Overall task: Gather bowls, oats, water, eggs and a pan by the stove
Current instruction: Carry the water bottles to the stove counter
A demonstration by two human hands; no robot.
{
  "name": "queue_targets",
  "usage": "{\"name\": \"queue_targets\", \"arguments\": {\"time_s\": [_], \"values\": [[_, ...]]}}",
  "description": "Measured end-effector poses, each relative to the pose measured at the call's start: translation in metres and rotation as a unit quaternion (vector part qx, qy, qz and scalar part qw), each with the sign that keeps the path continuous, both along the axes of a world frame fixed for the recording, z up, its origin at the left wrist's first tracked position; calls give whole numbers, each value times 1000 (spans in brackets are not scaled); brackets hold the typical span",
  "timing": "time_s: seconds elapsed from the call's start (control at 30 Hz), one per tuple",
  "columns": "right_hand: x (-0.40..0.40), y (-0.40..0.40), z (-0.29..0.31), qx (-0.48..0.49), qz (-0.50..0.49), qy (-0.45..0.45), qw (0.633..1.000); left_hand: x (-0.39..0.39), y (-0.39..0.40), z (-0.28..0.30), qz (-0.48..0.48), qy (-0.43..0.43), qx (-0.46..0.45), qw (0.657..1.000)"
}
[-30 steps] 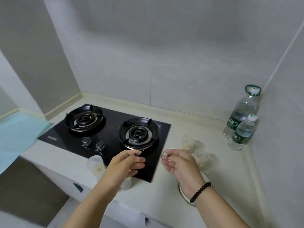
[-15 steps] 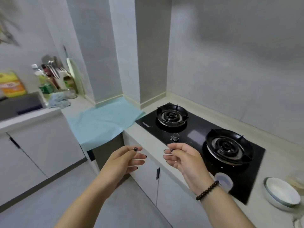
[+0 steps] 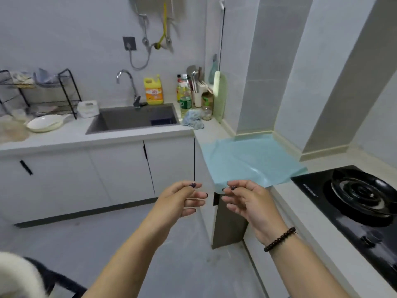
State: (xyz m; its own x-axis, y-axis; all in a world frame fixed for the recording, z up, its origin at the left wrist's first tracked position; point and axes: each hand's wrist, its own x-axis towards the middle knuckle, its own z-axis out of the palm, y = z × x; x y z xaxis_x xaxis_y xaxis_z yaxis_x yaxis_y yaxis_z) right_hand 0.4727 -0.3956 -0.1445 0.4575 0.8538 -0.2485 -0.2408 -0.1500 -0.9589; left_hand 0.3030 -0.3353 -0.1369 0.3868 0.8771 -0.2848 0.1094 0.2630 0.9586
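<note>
head view: both hands hang in mid-air over the floor, near the corner of the bench. the left hand (image 3: 182,198) and right hand (image 3: 247,197) are released, fingers loosely curled, grasping nothing. the gas stove (image 3: 352,196) sits at the right edge on the bench (image 3: 300,216), with a blue mat (image 3: 247,160) just left of it. far left, past the sink (image 3: 133,119), a white pan (image 3: 45,124) rests on the bench beside a black dish rack (image 3: 40,91). no bowls, oats, water or eggs are plainly in sight here.

the step in hand looks like going to fetch the pan. to do it well, cross to the far left bench, take the pan by its handle, which points right toward the sink, lift it level, and carry it clear of the faucet (image 3: 129,84) to the stove.
</note>
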Motion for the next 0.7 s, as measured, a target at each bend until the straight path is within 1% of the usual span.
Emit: {"name": "queue_targets", "arguments": {"time_s": [0.17, 0.37, 0.57, 0.7], "values": [[-26, 80, -8, -15, 59, -7, 998, -36, 52, -9, 77, -8, -22, 997], [-47, 200, -15, -2, 141, 11, 990, -64, 140, -14, 168, -2, -30, 985], [-73, 330, -7, -2, 247, 5, 969, -93, 229, -8, 276, -11, -37, 960], [-99, 388, -4, -4, 296, -4, 955, -118, 267, -8, 335, -14, -40, 941]]}}
